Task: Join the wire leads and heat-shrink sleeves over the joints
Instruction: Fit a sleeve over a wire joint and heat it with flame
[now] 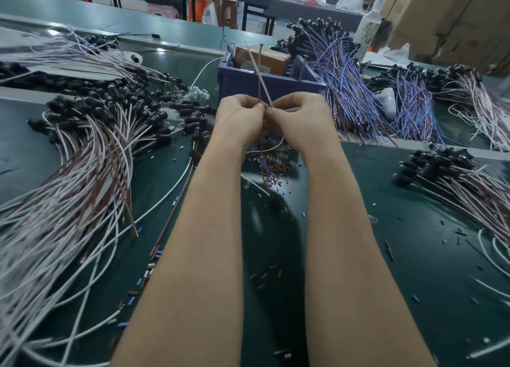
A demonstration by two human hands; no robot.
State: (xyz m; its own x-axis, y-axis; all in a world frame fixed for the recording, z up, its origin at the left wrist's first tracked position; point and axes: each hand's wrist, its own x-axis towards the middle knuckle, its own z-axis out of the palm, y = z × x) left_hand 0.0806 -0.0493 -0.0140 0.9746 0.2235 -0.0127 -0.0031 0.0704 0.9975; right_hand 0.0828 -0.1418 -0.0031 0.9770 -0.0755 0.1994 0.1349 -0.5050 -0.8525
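Head view: left hand (240,116) and right hand (302,118) meet fingertip to fingertip above the green table (414,256), just in front of the blue bin (240,82). Both pinch tight on the wire leads (259,90). The joint is hidden inside the pinch, so cannot tell if a sleeve is on it. Leads rise up and away from the grip, long axis near upright, free ends toward the bin. The pale lead leans left and crosses the brown one just above the fingers. Both hands equally near. Loose sleeves (271,170) lie piled on the table below the hands; the next pick likely reaches down there.
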